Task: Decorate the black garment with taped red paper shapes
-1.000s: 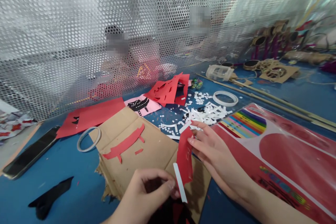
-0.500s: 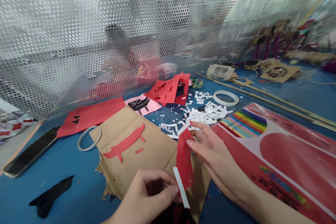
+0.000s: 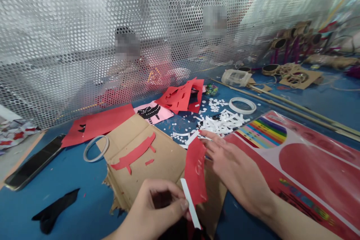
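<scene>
While the left hand (image 3: 157, 210) curls in from below, its thumb and forefinger are closed at the tips on the white strip (image 3: 190, 203), gripping it partway along. The strip slants past the fingertips, one end above them and the other reaching down toward a black thing (image 3: 176, 230) under the hand, too cut off to make out. The red piece (image 3: 196, 174) lies between the two hands, just beyond the left fingertips; its lower part is right beside the strip, but whether the two touch I cannot tell.

The right hand (image 3: 239, 170) comes in from the other side, palm down, its fingers reaching to the upper end of the red piece. The forefinger points along that end, near the white tab (image 3: 192, 137) there. The thumb is hidden, so whether these fingers pinch the paper or only rest against it cannot be told.

Under and behind the red piece is the cardboard (image 3: 149, 153), bearing a red cutout (image 3: 135, 153) and a small red scrap (image 3: 149, 162). A tape roll (image 3: 96, 149) lies at its left edge on the blue counter (image 3: 84, 210), with a black cutout (image 3: 56, 210) nearer the wearer. White scraps (image 3: 222, 122) are heaped beyond the right hand, beside another roll (image 3: 242, 105).
</scene>
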A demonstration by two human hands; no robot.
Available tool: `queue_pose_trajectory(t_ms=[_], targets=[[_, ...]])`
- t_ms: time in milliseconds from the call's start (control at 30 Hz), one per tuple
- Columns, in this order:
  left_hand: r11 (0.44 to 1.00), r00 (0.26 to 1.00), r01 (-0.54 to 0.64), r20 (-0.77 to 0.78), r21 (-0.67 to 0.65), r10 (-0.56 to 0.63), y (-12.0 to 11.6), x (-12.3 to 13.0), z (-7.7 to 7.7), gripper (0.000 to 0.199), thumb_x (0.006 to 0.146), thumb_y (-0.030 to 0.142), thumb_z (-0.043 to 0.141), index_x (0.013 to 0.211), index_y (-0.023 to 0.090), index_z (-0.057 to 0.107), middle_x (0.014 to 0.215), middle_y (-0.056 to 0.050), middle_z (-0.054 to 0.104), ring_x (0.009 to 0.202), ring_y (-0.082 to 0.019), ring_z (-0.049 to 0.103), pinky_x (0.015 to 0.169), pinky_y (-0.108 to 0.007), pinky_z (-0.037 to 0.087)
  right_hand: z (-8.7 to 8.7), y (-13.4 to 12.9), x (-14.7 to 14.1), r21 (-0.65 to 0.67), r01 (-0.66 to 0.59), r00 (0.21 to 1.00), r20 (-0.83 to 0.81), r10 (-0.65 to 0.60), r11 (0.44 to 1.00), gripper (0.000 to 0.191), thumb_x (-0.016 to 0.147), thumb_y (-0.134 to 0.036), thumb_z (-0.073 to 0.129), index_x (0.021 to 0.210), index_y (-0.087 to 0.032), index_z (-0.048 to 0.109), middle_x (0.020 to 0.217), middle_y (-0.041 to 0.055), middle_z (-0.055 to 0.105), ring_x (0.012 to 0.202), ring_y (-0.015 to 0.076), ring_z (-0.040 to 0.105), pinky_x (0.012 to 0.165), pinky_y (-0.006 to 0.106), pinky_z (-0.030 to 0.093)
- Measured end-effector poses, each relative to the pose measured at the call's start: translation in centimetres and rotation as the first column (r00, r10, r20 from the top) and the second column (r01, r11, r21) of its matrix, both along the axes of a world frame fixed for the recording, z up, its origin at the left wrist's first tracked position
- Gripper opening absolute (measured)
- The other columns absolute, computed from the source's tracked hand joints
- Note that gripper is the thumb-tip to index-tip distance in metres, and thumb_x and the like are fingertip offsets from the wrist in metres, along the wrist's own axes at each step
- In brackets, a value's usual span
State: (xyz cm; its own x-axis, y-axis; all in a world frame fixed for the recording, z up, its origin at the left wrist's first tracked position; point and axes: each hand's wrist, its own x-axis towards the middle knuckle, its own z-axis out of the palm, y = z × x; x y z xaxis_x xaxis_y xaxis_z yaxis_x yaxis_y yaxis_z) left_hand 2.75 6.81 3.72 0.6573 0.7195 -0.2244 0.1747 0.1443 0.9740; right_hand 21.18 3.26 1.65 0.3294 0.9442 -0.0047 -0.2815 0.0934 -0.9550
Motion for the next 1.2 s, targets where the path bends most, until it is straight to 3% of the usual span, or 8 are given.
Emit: queue_pose_trajectory(t_ms=[67,133,233,333,567,867,1067,1200], targets=[[0.995,0.997,-0.077,0.020,0.066,0.076,0.0,-0.1,-0.3,0.023,0.075,0.037,0.066,0.065,0.016,0.068,0.062,-0.004,0.071,0.059,-0.016,0.066,0.055,-0.022,0.052,0.0,-0.2,0.1,0.026,0.199,0.955,0.218,-0.200,0.980,0.027,0.086,-0.042,0.049,0.106,-0.024,0.054,0.096,0.0060,0.059,0.090,0.0215,0.058,0.075,0.033,0.049],[0.965,0.984,-0.176,0.042,0.196,0.171,-0.1,-0.2,-0.7,0.018,0.078,0.031,0.064,0.068,0.017,0.069,0.067,-0.004,0.072,0.063,-0.017,0.067,0.059,-0.021,0.054,0.2,-0.7,-0.3,0.154,0.257,0.868,0.398,-0.298,0.954,0.012,0.085,-0.030,0.056,0.097,-0.026,0.057,0.093,0.0026,0.058,0.088,0.0182,0.056,0.076,0.029,0.046],[0.845,0.961,-0.270,0.077,0.463,0.264,-0.1,-0.3,-1.0,0.009,0.076,0.022,0.065,0.072,0.019,0.072,0.068,-0.002,0.074,0.061,-0.017,0.068,0.057,-0.020,0.055,0.6,-1.9,-1.5,0.422,-0.055,0.641,0.710,-0.292,0.905,0.017,0.085,-0.010,0.054,0.092,-0.024,0.059,0.083,0.0011,0.058,0.078,0.0144,0.055,0.072,0.024,0.046],[0.726,0.961,-0.269,0.127,0.633,0.245,-0.2,-0.2,-0.9,0.010,0.075,0.014,0.066,0.075,0.021,0.072,0.070,-0.001,0.074,0.059,-0.016,0.069,0.056,-0.019,0.055,0.3,-2.7,-2.7,0.439,-0.251,0.522,0.812,-0.261,0.863,0.027,0.084,-0.004,0.051,0.104,-0.020,0.057,0.087,0.0044,0.058,0.076,0.0151,0.056,0.069,0.025,0.048],[0.634,0.963,-0.270,0.219,0.725,0.159,-0.7,-0.2,-0.8,0.030,0.069,0.002,0.067,0.086,0.027,0.071,0.077,0.002,0.075,0.063,-0.015,0.070,0.058,-0.017,0.056,-0.4,-3.0,-3.1,0.421,-0.179,0.500,0.818,-0.287,0.889,0.022,0.084,-0.005,0.050,0.097,-0.020,0.059,0.085,0.0045,0.059,0.074,0.0161,0.058,0.068,0.027,0.050],[0.664,0.966,-0.259,0.193,0.702,0.172,-0.7,0.0,-0.7,0.026,0.067,0.003,0.068,0.080,0.026,0.072,0.066,0.004,0.074,0.053,-0.013,0.068,0.050,-0.014,0.054,0.1,-2.8,-2.5,0.361,-0.317,0.484,0.857,-0.178,0.877,0.022,0.088,-0.004,0.043,0.103,-0.017,0.054,0.088,0.0058,0.054,0.077,0.0163,0.054,0.067,0.027,0.049],[0.677,0.957,-0.289,0.212,0.677,0.197,-0.5,0.3,-0.6,0.026,0.066,0.003,0.067,0.077,0.026,0.073,0.068,0.002,0.075,0.053,-0.014,0.069,0.052,-0.014,0.055,0.1,-2.8,-2.7,0.351,-0.315,0.467,0.866,-0.178,0.882,0.022,0.089,-0.004,0.042,0.104,-0.017,0.054,0.089,0.0069,0.055,0.079,0.0166,0.054,0.070,0.028,0.049],[0.640,0.964,-0.264,0.174,0.722,0.201,-0.6,0.2,-0.9,0.022,0.067,0.004,0.066,0.075,0.024,0.071,0.066,0.002,0.074,0.053,-0.013,0.068,0.051,-0.014,0.054,-0.1,-2.7,-3.0,0.353,-0.270,0.488,0.852,-0.189,0.896,0.020,0.087,-0.004,0.044,0.093,-0.016,0.058,0.083,0.0055,0.056,0.075,0.0158,0.054,0.066,0.026,0.049]])
